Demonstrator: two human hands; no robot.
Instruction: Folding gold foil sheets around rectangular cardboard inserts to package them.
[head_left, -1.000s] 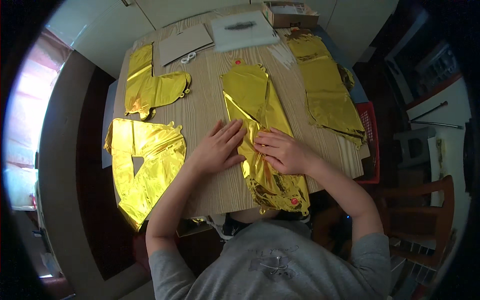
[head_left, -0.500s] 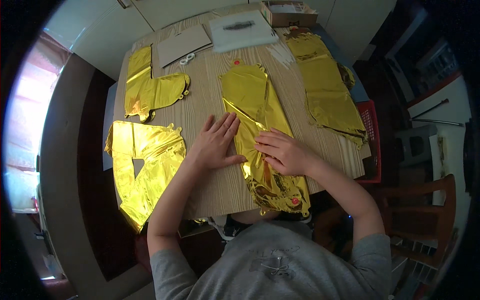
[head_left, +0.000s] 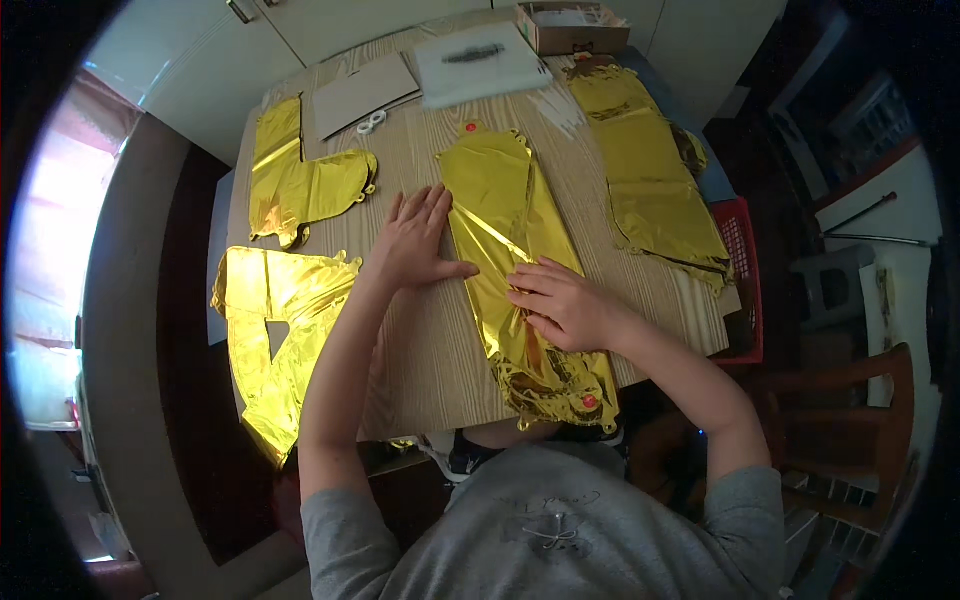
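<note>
A long gold foil balloon (head_left: 492,190), flat and folded, lies down the middle of the table. Its lower end is crumpled and reaches the near edge; a red dot shows at each end. My left hand (head_left: 415,240) rests along its left edge, fingers stretched out and thumb toward the foil. On the foil's lower right half lies my right hand (head_left: 565,305), fingers extended over it and slightly bent, not visibly gripping. To the left are an L-shaped gold foil balloon (head_left: 310,185) and one with a triangular hole (head_left: 290,285). Another folded gold foil piece (head_left: 655,170) lies at the right.
At the back are a grey-brown board (head_left: 365,95), small white tape rolls (head_left: 371,123), a translucent white bag (head_left: 485,75), white sticks (head_left: 557,110) and a cardboard box (head_left: 573,30). A red plastic basket (head_left: 745,280) stands by the right edge, near a wooden chair (head_left: 850,410).
My left hand has slid up and left along the foil balloon's left edge. My right hand stays in nearly the same spot.
</note>
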